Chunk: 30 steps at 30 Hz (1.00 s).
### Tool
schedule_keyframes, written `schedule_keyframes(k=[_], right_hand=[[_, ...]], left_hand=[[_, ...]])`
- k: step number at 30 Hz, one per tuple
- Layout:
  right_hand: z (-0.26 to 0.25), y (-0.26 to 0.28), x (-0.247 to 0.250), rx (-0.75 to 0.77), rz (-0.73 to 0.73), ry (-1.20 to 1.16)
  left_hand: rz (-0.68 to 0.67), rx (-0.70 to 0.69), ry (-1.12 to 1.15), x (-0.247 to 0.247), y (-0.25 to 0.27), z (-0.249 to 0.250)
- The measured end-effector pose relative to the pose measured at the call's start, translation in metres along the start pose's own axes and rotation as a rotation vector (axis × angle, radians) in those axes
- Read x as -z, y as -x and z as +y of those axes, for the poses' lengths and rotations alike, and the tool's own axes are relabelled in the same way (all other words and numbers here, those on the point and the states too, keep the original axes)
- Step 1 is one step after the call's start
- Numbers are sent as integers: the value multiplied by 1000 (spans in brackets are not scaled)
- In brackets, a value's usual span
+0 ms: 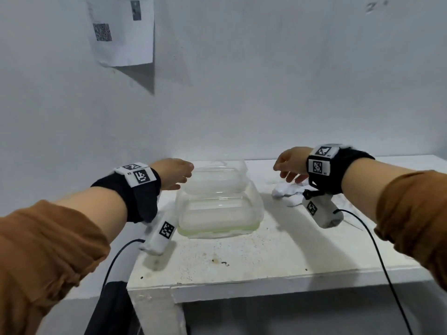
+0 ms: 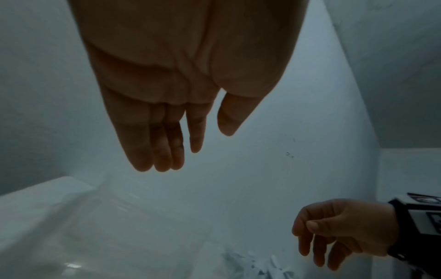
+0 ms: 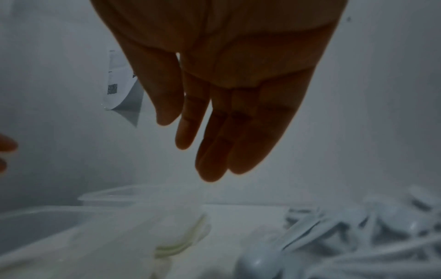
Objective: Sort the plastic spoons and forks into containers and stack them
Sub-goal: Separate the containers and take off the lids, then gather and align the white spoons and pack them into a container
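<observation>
Where right hand (image 1: 290,163) hovers, cutlery (image 1: 287,193) beneath

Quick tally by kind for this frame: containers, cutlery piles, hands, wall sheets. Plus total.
Clear containers: 2, the near container and the far container
Pile of white cutlery: 1, pieces too blurred to count
Hands: 2, left hand and right hand, both empty
Paper sheet on the wall: 1
Total: 6
</observation>
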State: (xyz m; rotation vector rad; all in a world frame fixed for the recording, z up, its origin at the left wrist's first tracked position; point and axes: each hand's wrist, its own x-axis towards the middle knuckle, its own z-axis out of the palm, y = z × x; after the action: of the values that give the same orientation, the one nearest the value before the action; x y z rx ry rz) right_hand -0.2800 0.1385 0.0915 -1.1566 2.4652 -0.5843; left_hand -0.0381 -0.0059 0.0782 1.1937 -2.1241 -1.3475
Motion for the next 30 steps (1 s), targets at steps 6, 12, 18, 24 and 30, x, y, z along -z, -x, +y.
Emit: schedule_keyframes(k=[6,12,18,24,30], right_hand=[[27,20,49,-31,8,285],[72,20,66,-51,-31,461],[134,2,52,-51,-159,542],[164,-13,25,30,-242,623],[169,-24,10,44,-284,646]], left_hand=[[-147,-109,-8,-52,8,44],[-234,-145,-90,-130,-3,74],[-283,-145,-287,-211,-33,93],[-263,-185,-659,-255,-57,93],[-207,-141,-686,-274,-77,79]])
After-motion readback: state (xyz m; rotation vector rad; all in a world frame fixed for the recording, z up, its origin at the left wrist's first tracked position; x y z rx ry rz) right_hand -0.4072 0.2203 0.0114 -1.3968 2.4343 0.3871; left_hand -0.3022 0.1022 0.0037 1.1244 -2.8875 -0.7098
